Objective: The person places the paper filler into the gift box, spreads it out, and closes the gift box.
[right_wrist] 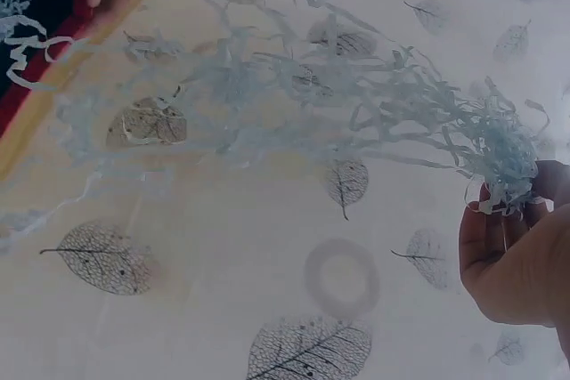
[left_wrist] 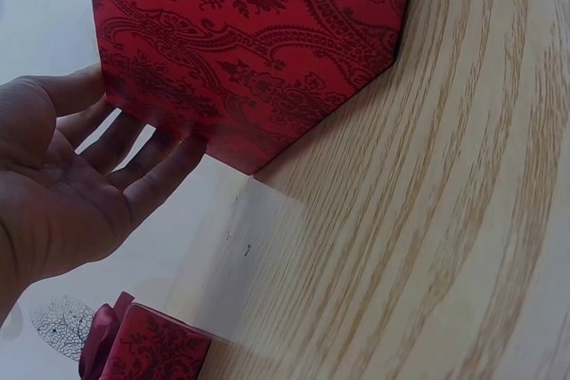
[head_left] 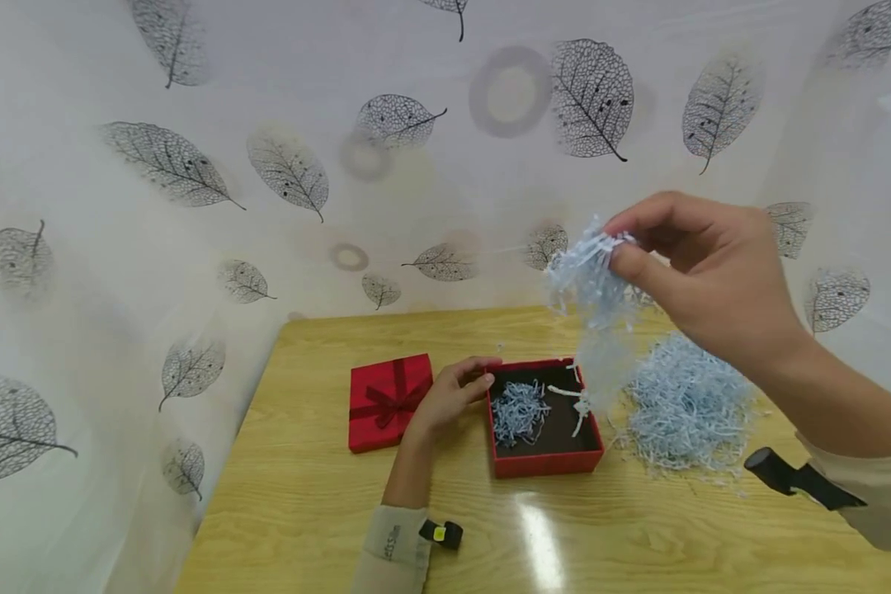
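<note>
So the right hand [head_left: 723, 285] has a clump of shredded paper [head_left: 592, 268] pinched between thumb and fingers, held up over the table [head_left: 304, 503] near the right side of the red box [head_left: 548, 464]. The clump's pale blue, all thin crinkly strips, bunched tight at the fingertips and getting wispy and kinda blurry lower down. It's longest top to bottom, dangling roughly straight down with the loose ends toward the box's right rim, where a few whitish strands [head_left: 581, 406] hang. Box is pretty much square, dark inside, swirly darker-red pattern on the outside, opening facing up. Left hand [head_left: 449, 398] grips its back left corner. There's a smaller blue tuft [head_left: 518, 412] in the box's left part, a ribboned red lid [head_left: 367, 412] to the left, and a big blue heap [head_left: 690, 404] on the right.
</note>
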Tool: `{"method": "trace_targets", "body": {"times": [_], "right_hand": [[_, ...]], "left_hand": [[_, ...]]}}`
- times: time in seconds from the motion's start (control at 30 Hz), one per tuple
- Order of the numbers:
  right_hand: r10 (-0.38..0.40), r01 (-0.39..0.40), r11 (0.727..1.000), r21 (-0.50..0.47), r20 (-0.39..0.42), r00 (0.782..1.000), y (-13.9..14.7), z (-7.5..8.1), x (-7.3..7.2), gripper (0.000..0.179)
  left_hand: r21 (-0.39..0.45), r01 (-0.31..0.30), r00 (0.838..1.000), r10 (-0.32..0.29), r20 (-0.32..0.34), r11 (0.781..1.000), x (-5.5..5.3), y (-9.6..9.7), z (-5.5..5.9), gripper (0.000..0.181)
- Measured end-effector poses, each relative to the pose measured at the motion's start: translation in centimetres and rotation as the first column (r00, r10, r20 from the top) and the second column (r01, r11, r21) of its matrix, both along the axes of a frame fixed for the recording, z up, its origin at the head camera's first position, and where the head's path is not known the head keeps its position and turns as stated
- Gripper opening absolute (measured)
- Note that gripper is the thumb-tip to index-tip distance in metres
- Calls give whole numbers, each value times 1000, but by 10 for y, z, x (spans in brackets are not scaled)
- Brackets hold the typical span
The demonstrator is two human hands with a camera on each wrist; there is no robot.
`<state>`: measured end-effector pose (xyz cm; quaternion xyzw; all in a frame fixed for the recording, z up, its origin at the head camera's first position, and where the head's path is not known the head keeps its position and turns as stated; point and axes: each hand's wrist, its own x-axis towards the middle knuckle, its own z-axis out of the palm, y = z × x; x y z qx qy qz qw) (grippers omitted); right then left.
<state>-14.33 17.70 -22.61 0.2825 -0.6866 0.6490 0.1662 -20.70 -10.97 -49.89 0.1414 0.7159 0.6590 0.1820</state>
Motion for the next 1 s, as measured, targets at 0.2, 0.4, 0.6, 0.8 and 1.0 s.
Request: {"method": "trace_targets", "body": {"times": [0.2, 0.4, 0.6, 0.8, 1.0], "right_hand": [[-63, 59, 980, 190, 15, 998, -19, -38, -2, 21], [-78, 53, 939, 340, 60, 995, -27, -89, -6, 20], [-73, 6, 916, 402, 151, 986, -29, -131, -9, 16], [-68, -41, 897, 441, 230, 971, -31, -175, -12, 15], [-40, -98, 869, 484, 267, 963, -34, -211, -10, 15]], "left_hand": [[-7, 14, 1000, -14, -9, 1000, 0, 0, 0, 38], [28, 34, 999, -34, -13, 999, 0, 0, 1, 38], [28, 17, 1000, -17, -7, 999, 0, 0, 0, 36], [8, 13, 1000, -12, -4, 1000, 0, 0, 0, 37], [-3, 11, 1000, -11, -11, 1000, 1, -1, 0, 39]]}}
